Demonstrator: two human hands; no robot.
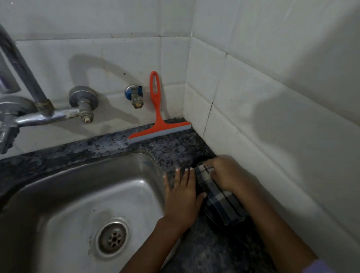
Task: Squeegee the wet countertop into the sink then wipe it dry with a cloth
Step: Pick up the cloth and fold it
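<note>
- Gripping the folded blue-and-white checked cloth (pixel 218 196), the right hand (pixel 228 172) has its fingers (pixel 207 167) curled over the cloth's far end, pinching it against the dark speckled stone counter (pixel 174 148) just right of the stainless steel sink (pixel 75 194); this looks like a hold meant to gather or steady the cloth before a drying pass.
- Beside it, the left hand (pixel 183 194) lies flat with straight fingers, holding nothing; it presses on the counter strip at the sink's right rim, its thumb touching the cloth's near edge, probably to brace or smooth the fabric.
- The cloth sits between the sink's right rim and the white tiled side wall (pixel 277 119), lying on something dark that I cannot identify.
- The orange plastic squeegee with a grey rubber blade (pixel 158 125) stands behind the sink's far right corner, blade on the counter and looped handle leaning on the tiled back wall; parked untouched like that, it suggests the squeegee step is over and wiping is in hand.
- A chrome wall-mounted tap (pixel 23 108) projects over the sink's far left side; a small blue-collared valve (pixel 134 96) sits on the wall behind the sink, just left of the squeegee handle.
- No brand, label or readable writing shows on any of these.
</note>
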